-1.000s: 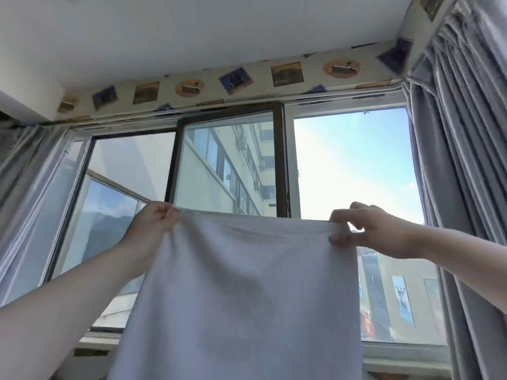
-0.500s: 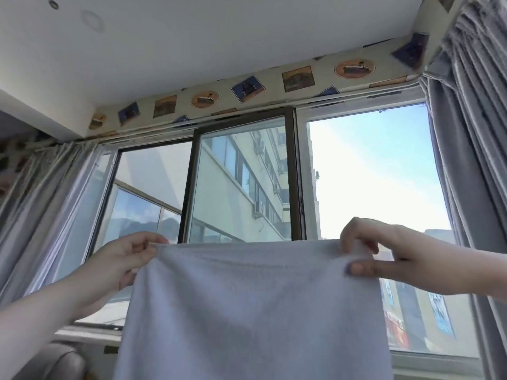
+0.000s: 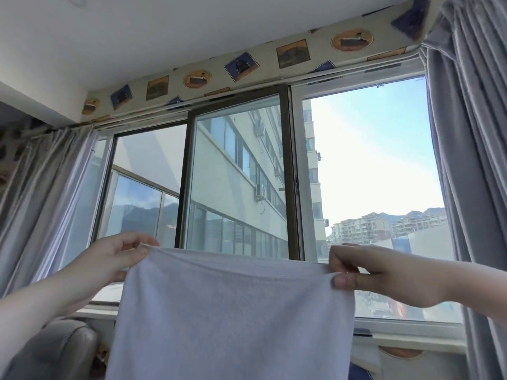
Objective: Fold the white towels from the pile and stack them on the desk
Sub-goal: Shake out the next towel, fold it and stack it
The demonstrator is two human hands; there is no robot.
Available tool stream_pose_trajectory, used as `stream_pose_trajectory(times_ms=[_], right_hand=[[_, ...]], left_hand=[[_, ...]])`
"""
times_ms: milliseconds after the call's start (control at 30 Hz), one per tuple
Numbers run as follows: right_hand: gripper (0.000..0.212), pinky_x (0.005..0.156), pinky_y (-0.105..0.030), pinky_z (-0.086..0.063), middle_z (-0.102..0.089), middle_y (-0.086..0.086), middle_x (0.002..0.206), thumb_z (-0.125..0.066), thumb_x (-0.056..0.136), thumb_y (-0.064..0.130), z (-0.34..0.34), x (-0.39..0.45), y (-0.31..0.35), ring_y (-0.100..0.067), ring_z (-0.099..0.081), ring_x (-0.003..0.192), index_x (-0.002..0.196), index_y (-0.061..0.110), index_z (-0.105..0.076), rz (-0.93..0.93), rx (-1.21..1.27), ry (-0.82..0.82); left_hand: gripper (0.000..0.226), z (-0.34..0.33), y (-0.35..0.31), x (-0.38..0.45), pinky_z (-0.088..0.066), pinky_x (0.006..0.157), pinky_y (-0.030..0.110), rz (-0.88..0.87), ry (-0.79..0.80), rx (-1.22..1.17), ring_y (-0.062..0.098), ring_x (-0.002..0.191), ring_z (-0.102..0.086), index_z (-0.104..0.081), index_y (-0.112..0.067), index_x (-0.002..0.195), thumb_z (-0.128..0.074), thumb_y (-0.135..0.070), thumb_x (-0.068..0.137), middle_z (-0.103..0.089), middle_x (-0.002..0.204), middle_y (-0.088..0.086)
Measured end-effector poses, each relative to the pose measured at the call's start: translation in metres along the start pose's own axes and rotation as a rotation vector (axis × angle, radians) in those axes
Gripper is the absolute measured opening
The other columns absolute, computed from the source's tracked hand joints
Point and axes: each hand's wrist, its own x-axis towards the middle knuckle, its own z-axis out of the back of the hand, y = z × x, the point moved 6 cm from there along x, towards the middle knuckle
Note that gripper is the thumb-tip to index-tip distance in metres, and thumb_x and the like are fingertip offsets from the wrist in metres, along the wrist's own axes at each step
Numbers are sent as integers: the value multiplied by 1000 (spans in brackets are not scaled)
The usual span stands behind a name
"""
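A white towel hangs spread out in front of me, held up by its two top corners before the window. My left hand pinches the top left corner between thumb and fingers. My right hand pinches the top right corner, thumb on the near face of the cloth. The towel's top edge sags a little between the hands and its lower part runs out of view at the bottom. The pile and the desk are out of view.
A large sliding window fills the wall ahead, with grey curtains at the left and right. A grey padded chair back shows at the lower left. The window sill runs behind the towel.
Both hands and the towel's top edge have sunk lower in view over the last second. The grip on both corners has stayed the same.
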Motion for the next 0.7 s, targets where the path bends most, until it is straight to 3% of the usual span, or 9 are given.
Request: stream_pose_trajectory(times_ms=[133, 267, 367, 467, 533, 600, 700], right_hand=[[37, 64, -15, -34, -40, 19, 69, -40, 94, 50, -3, -1, -7, -3, -33, 64, 84, 15, -38, 15, 150, -124], [31, 59, -19, -31, -39, 12, 65, -44, 91, 51, -2, 0, -15, -8, -32, 62, 80, 23, -38, 24, 261, -232], [29, 57, -21, -30, -35, 4, 66, -50, 88, 45, 0, 1, -19, -13, -29, 63, 74, 21, -39, 8, 470, -235], [24, 56, -28, -28, -39, 0, 63, -58, 85, 40, 9, 1, -24, -16, -31, 61, 82, 18, -47, 13, 488, -250], [10, 58, -26, -33, -52, 1, 62, -59, 89, 36, 15, 2, -26, -14, -39, 59, 96, 29, -57, 13, 346, -213], [7, 60, -25, -39, -63, 7, 72, -56, 96, 32, 18, 4, -24, -9, -48, 61, 97, 38, -60, 39, 62, -167], [7, 78, -26, -45, -60, 15, 92, -50, 97, 38, 19, 3, -21, -4, -58, 84, 97, 44, -54, 82, -252, -146]], left_hand=[[14, -5, 9, -7, -57, 65, 23, 55, 21, 30, 17, 87, -71, -75, -24, 95, -75, -23, 82, -73, 98, 5], [16, -10, 14, -18, -56, 61, 23, 112, 28, 68, 17, 81, -71, -70, -10, 104, -58, -12, 93, -74, 98, 12], [16, -15, 12, -23, -57, 60, 24, 116, 19, 55, 14, 77, -70, -68, -7, 104, -58, -11, 92, -74, 92, 10], [18, -16, 10, -24, -56, 57, 23, 101, -57, -25, 13, 76, -71, -68, -7, 104, -59, -12, 89, -74, 88, 5], [20, -17, 8, -23, -55, 56, 22, 102, -65, -46, 13, 77, -71, -68, -7, 104, -61, -14, 86, -75, 90, 6], [19, -19, 3, -20, -55, 57, 22, 104, -38, 12, 14, 79, -71, -69, -7, 104, -61, -14, 88, -74, 94, 9], [16, -20, -3, -17, -55, 58, 22, 102, -8, 120, 14, 77, -70, -69, -8, 103, -59, -14, 92, -74, 91, 7]])
